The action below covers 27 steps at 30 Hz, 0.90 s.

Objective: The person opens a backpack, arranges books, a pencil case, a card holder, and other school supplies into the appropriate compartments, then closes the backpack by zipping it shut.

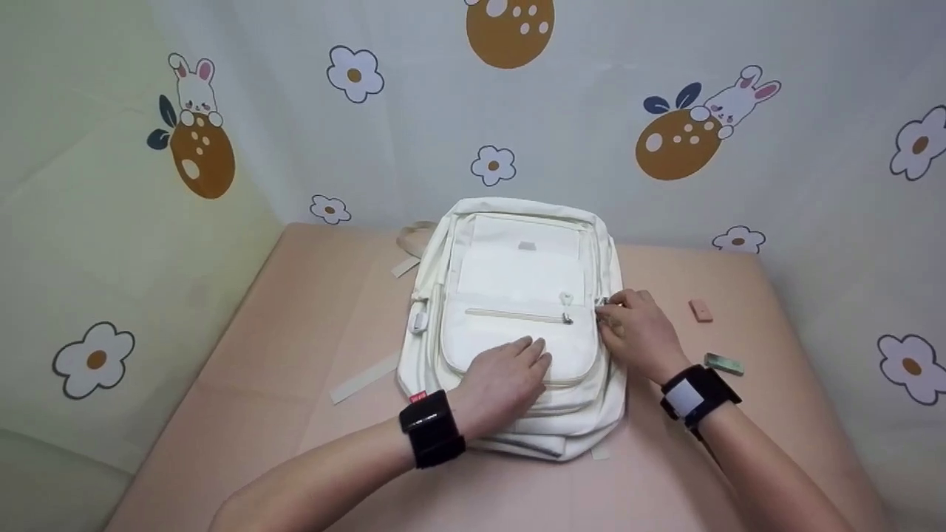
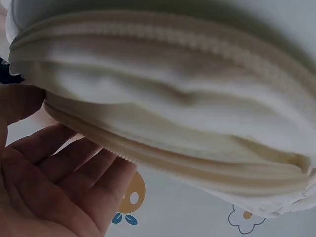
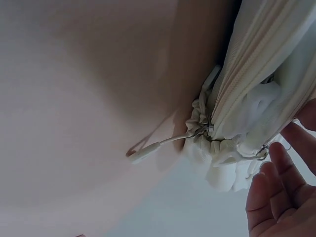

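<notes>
Pale cloth (image 1: 429, 111) printed with seven daisies and three brown fruits hangs behind one pinkish desk (image 1: 310, 310). At the desk's middle lies one white backpack (image 1: 525, 270), top end toward 12 o'clock, front facing up. Two hands touch it. At the backpack's 6 o'clock rests the left hand (image 1: 502, 384), fingers nearly straight and a little spread; its wrist view shows them along the edge of one gaping zipped opening (image 2: 173, 118). At 3 o'clock the right hand (image 1: 641, 332) pinches one metal zip pull (image 3: 263, 153). Two black wristbands (image 1: 434, 428) are worn, one per wrist. Three pale strap ends (image 1: 363, 379) show around the backpack: between 8 and 9 o'clock, near 10, near 5. Two small blocks lie apart near 3 o'clock, one pink block (image 1: 701, 310), one green block (image 1: 723, 363) at its 5 o'clock.
</notes>
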Each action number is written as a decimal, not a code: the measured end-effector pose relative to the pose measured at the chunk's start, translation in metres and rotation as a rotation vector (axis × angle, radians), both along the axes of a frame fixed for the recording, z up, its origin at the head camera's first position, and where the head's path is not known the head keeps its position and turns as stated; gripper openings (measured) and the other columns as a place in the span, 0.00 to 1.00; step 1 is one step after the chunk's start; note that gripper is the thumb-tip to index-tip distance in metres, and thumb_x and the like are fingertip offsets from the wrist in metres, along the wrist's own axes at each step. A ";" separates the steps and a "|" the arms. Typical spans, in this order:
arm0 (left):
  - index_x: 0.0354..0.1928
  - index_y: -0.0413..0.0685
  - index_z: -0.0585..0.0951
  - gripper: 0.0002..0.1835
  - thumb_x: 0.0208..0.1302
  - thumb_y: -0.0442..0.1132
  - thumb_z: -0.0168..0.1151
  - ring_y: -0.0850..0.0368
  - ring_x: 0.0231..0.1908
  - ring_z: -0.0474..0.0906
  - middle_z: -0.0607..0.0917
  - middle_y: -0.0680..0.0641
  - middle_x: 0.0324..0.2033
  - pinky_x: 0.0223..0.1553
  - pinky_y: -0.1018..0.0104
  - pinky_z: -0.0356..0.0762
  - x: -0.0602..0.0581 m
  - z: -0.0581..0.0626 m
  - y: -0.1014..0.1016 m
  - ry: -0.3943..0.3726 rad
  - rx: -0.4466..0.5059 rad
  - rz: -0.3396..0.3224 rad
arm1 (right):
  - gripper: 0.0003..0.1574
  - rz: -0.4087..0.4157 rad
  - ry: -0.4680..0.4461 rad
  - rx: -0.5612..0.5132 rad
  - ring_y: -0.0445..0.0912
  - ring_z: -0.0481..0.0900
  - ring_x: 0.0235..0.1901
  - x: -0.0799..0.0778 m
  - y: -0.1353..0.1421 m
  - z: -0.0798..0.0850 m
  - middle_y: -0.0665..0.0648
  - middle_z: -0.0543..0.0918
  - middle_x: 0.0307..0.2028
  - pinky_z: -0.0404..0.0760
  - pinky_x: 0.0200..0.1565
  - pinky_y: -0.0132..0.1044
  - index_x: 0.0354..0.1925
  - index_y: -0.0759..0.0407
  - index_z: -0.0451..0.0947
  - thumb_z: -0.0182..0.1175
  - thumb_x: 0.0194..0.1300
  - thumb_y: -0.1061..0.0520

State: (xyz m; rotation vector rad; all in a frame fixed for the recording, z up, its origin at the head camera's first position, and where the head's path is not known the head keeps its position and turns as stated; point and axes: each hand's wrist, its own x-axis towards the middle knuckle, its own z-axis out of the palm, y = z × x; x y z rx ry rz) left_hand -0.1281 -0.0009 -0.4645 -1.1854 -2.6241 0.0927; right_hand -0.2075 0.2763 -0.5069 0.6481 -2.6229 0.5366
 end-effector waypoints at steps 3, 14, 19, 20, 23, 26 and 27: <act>0.64 0.45 0.81 0.22 0.77 0.49 0.56 0.50 0.63 0.76 0.80 0.44 0.64 0.60 0.62 0.75 0.000 -0.003 -0.001 0.013 -0.005 -0.011 | 0.11 -0.002 -0.007 0.000 0.57 0.75 0.44 -0.001 0.000 -0.002 0.60 0.81 0.44 0.78 0.43 0.50 0.43 0.59 0.89 0.71 0.60 0.60; 0.63 0.47 0.81 0.20 0.78 0.48 0.54 0.52 0.64 0.76 0.80 0.45 0.63 0.62 0.64 0.73 -0.002 -0.007 -0.001 -0.023 0.031 -0.013 | 0.06 -0.048 0.009 -0.021 0.59 0.74 0.47 0.006 0.001 -0.002 0.61 0.80 0.46 0.75 0.49 0.53 0.32 0.60 0.81 0.68 0.61 0.58; 0.64 0.46 0.80 0.21 0.79 0.49 0.54 0.51 0.65 0.75 0.80 0.45 0.64 0.62 0.63 0.74 -0.002 -0.006 -0.002 -0.046 0.038 -0.013 | 0.07 -0.045 0.059 0.081 0.59 0.75 0.47 0.013 0.002 0.006 0.61 0.80 0.45 0.75 0.48 0.54 0.33 0.61 0.81 0.68 0.62 0.58; 0.64 0.46 0.80 0.21 0.79 0.49 0.53 0.51 0.65 0.75 0.79 0.45 0.64 0.62 0.63 0.73 -0.002 -0.005 -0.002 -0.048 0.038 -0.013 | 0.07 -0.040 0.074 0.101 0.59 0.75 0.47 0.015 0.002 0.008 0.61 0.81 0.45 0.75 0.48 0.54 0.33 0.61 0.81 0.69 0.62 0.58; 0.64 0.46 0.80 0.21 0.79 0.49 0.53 0.50 0.65 0.75 0.79 0.44 0.64 0.63 0.62 0.73 -0.001 -0.005 -0.002 -0.056 0.039 -0.009 | 0.07 -0.019 0.099 0.153 0.59 0.75 0.46 0.022 0.000 0.014 0.61 0.81 0.44 0.76 0.45 0.53 0.31 0.61 0.80 0.69 0.60 0.60; 0.64 0.46 0.80 0.21 0.79 0.49 0.53 0.50 0.65 0.75 0.79 0.44 0.65 0.63 0.62 0.72 -0.001 -0.004 -0.003 -0.060 0.035 -0.007 | 0.08 -0.004 0.096 0.205 0.58 0.75 0.43 0.031 -0.004 0.019 0.61 0.80 0.42 0.76 0.43 0.51 0.30 0.62 0.79 0.69 0.59 0.60; 0.65 0.46 0.80 0.21 0.79 0.49 0.53 0.50 0.65 0.75 0.79 0.44 0.65 0.63 0.62 0.72 -0.001 -0.004 -0.003 -0.063 0.032 -0.005 | 0.09 -0.002 0.085 0.220 0.57 0.75 0.42 0.035 -0.005 0.020 0.60 0.80 0.41 0.75 0.42 0.50 0.29 0.62 0.78 0.69 0.59 0.60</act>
